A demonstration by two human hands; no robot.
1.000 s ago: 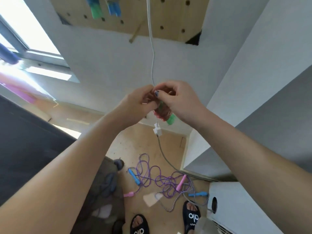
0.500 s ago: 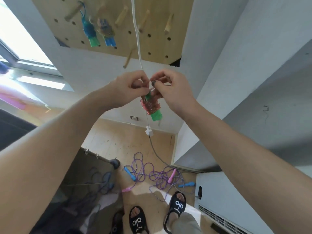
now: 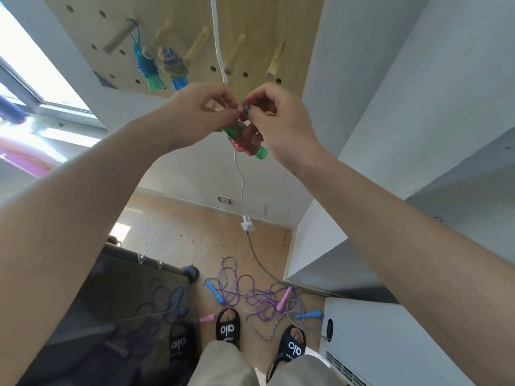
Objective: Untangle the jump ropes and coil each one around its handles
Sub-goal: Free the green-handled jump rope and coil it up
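Note:
A red jump rope [image 3: 243, 143] is coiled round its green handles and hangs in front of the wooden pegboard [image 3: 250, 37]. My left hand [image 3: 199, 110] and my right hand [image 3: 274, 118] both pinch the bundle's top end, fingertips almost meeting. Two coiled ropes hang from pegs: a blue rope on green handles [image 3: 147, 68] and a multicoloured rope on blue handles [image 3: 172, 66]. On the floor lies a tangle of purple ropes [image 3: 250, 296] with blue handles [image 3: 214, 291] and pink handles [image 3: 283, 299].
A white cable [image 3: 242, 185] with a plug block hangs down past my hands to the floor. Bare wooden pegs [image 3: 234, 55] stick out of the board. A dark reflective panel [image 3: 133, 302] stands at the lower left, a white cabinet [image 3: 390, 338] at the lower right. My sandalled feet [image 3: 228, 327] stand by the tangle.
My hands have risen with the red coiled rope toward the pegboard. The view has tilted up, so more pegs and both hanging ropes show.

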